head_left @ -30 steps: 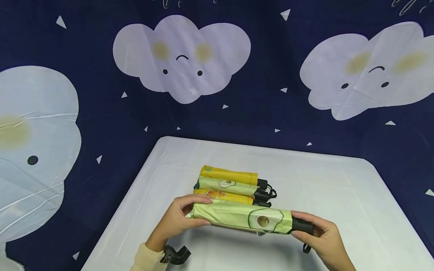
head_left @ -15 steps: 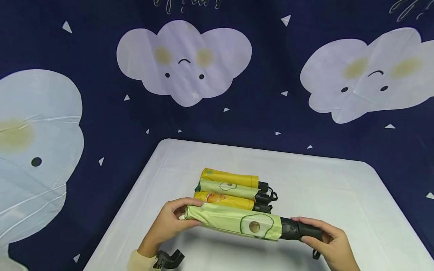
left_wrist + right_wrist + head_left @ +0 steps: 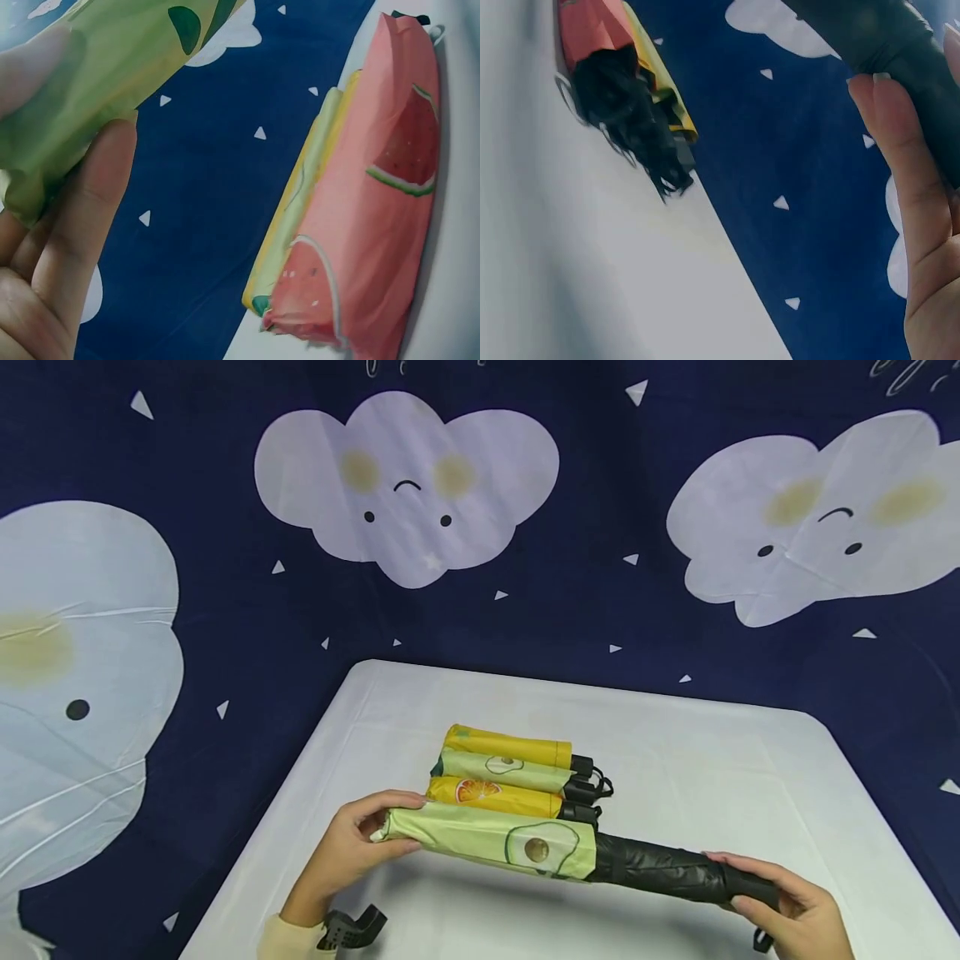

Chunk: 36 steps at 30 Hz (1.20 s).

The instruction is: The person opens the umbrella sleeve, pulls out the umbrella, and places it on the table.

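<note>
A folded black umbrella (image 3: 660, 864) is partly inside a light green avocado-print sleeve (image 3: 472, 835), held level above the table. My left hand (image 3: 352, 837) pinches the sleeve's closed end, thumb below and fingers above. At the other end, my right hand (image 3: 802, 902) grips the black handle, where a wrist loop (image 3: 762, 939) dangles. Roughly half of the sleeve's length of black fabric shows between sleeve and handle. In the left wrist view the green sleeve (image 3: 82, 97) lies between thumb and fingers; the right wrist view has the dark umbrella (image 3: 900, 56) against the fingers.
Behind the held umbrella, a yellow umbrella (image 3: 510, 748), an avocado one (image 3: 540, 770) and an orange-slice one (image 3: 517, 797) lie in a row on the white table (image 3: 697, 752). A pink watermelon umbrella (image 3: 375, 202) lies beside them, hidden in the head view.
My right hand has moved right with the handle, drawing the black umbrella out of the sleeve. My left hand has shifted left with the sleeve, so more black fabric shows.
</note>
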{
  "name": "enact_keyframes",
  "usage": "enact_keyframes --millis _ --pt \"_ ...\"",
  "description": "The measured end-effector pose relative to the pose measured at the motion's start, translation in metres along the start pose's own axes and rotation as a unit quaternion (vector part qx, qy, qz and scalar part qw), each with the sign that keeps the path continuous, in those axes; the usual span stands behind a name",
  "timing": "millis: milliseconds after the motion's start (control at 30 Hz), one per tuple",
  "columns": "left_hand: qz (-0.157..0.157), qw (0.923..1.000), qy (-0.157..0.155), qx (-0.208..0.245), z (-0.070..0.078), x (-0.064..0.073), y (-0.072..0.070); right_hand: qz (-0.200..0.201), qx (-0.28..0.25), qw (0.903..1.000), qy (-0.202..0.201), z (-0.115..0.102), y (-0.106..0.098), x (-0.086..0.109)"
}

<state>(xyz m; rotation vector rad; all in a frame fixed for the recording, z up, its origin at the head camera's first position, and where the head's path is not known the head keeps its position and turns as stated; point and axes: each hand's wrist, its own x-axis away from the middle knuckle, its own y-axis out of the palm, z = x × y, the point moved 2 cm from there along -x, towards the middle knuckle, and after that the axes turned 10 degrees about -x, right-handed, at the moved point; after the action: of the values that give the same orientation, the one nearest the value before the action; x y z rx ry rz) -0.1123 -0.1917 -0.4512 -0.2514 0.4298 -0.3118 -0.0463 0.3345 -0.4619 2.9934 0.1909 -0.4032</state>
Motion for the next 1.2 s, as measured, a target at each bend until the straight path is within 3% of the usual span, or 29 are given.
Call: enact_keyframes --millis 267,567,700,800,967,1200 --pt "0.014 0.9998 -0.001 -0.012 -0.004 0.012 -0.01 -0.002 0.025 0.9997 -0.002 -0.002 -0.027 0.015" --pt "-0.009 0.9977 -0.049 0.047 -0.029 0.037 -0.005 0.005 0.018 0.9996 0.02 0.016 -0.047 0.035" --pt "-0.031 0.9942 -0.06 0.084 -0.045 0.047 0.002 0.007 -0.004 0.9997 0.023 0.03 -0.059 0.047" --pt "-0.042 0.9899 -0.082 0.107 -0.056 0.052 0.006 -0.017 -0.064 0.9975 0.024 0.042 -0.069 0.052" --pt "-0.06 0.9826 -0.133 0.114 -0.067 0.055 0.013 -0.096 -0.183 0.9783 0.019 0.058 -0.086 0.058" --pt "-0.086 0.981 -0.161 0.066 -0.071 0.055 0.021 -0.179 -0.271 0.9455 -0.016 0.079 -0.1 0.061"
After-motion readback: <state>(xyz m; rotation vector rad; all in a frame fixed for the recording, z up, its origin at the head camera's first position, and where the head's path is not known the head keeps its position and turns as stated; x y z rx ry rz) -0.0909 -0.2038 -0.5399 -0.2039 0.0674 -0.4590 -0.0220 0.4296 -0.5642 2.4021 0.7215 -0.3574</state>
